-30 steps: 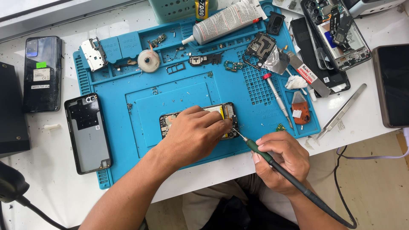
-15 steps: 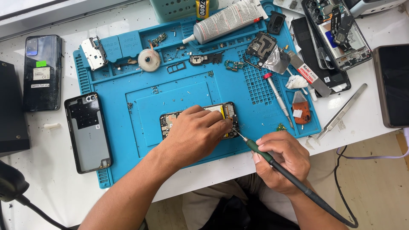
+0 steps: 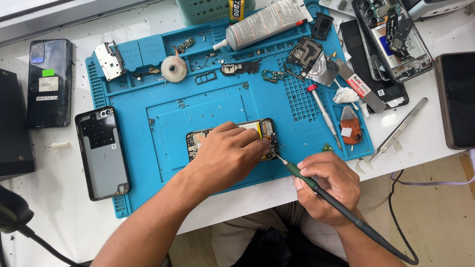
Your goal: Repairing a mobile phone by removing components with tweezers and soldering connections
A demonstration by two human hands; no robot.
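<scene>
An opened phone [image 3: 198, 141] with its back cover off lies on the blue work mat [image 3: 208, 106]. My left hand [image 3: 228, 154] rests flat on it, fingers pressing near its right end. My right hand [image 3: 329, 185] holds a green-handled soldering iron [image 3: 307, 179] like a pen. The iron's thin tip touches the phone's right edge beside my left fingertips. A dark cable runs from the iron down to the lower right.
A phone back cover [image 3: 102, 153] and a dark phone [image 3: 48, 81] lie left. A glue tube [image 3: 264, 22], small parts, a screwdriver [image 3: 324, 114], an orange pick [image 3: 350, 131], tweezers [image 3: 398, 129] and dismantled phones [image 3: 396, 37] sit behind and right.
</scene>
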